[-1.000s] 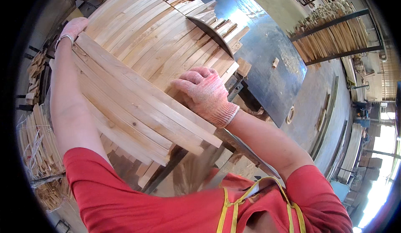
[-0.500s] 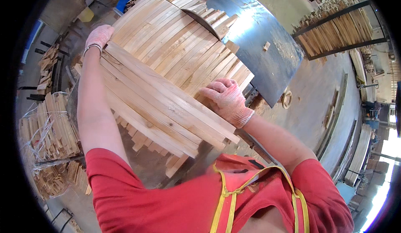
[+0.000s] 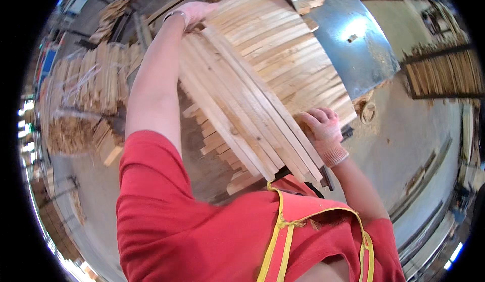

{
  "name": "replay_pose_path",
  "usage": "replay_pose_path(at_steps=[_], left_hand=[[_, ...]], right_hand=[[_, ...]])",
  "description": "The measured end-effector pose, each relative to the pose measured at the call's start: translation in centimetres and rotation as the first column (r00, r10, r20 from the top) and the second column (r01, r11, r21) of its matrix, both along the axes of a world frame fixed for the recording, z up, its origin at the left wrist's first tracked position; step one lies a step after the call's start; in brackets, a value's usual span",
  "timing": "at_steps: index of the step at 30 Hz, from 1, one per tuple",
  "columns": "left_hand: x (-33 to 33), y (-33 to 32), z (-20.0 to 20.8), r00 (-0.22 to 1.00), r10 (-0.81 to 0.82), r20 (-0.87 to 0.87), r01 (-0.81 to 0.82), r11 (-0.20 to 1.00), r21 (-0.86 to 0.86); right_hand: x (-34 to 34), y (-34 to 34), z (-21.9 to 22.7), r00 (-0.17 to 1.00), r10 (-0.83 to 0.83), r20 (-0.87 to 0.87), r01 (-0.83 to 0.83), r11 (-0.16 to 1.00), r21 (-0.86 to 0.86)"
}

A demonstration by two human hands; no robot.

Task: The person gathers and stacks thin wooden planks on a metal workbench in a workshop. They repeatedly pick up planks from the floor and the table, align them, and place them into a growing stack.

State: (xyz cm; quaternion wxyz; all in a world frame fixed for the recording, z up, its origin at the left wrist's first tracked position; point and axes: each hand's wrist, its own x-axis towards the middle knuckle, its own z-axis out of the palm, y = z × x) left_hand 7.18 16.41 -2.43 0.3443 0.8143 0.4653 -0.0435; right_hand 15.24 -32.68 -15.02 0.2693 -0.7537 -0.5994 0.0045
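Observation:
Several pale wooden strips (image 3: 237, 100) lie side by side, slanting from the far left toward my body. My left hand (image 3: 198, 13), in a pinkish-white knit glove, is closed at their far end; its fingertips are partly hidden. Near the other end, my right hand (image 3: 323, 130), in a matching glove, has its fingers curled against the outer strip's edge, thumb out of sight. Beyond them spreads a row of strips (image 3: 293, 55) set at another angle, touching the slanted ones. Lower down, uneven ends of more strips (image 3: 214, 138) stick out underneath.
A shiny blue-grey metal surface (image 3: 348, 44) with sawdust and a small wood block adjoins the strips at the far right. Bundled wood (image 3: 91, 80) stands at left. A rack of strips (image 3: 444, 77) is at right. A ring-shaped piece (image 3: 369, 112) lies on the floor.
The view has turned, so the scene sits further right and the slanted strips look steeper. Both hands remain at the strips' two ends.

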Motion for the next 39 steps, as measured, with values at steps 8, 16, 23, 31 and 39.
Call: replay_pose_path(at_steps=[8, 16, 23, 31, 39], left_hand=[[-12.7, -9.2, 3.0, 0.982, 0.16, 0.101, -0.187, 0.73, 0.658], [-20.4, -30.5, -2.2, 0.958, 0.279, -0.061, -0.231, 0.883, 0.409], [-16.0, -31.2, 0.4, 0.912, 0.353, -0.207, -0.271, 0.9, 0.34], [-11.9, -30.4, 5.0, 0.975, 0.209, 0.08, -0.224, 0.908, 0.354], [-2.0, -23.7, 7.2, 0.896, -0.35, 0.271, 0.218, 0.882, 0.419]], right_hand=[[0.8, 1.0, -0.1, 0.996, 0.088, -0.024, -0.089, 0.995, -0.045], [2.7, 7.7, 9.8, 0.84, 0.005, -0.543, -0.198, 0.934, -0.298], [-2.5, 15.3, 11.7, 0.975, -0.025, -0.221, -0.083, 0.881, -0.466], [-0.5, 12.5, 11.7, 0.679, -0.185, -0.711, -0.045, 0.955, -0.292], [0.6, 6.2, 15.8, 0.39, -0.163, -0.906, 0.324, 0.946, -0.031]])
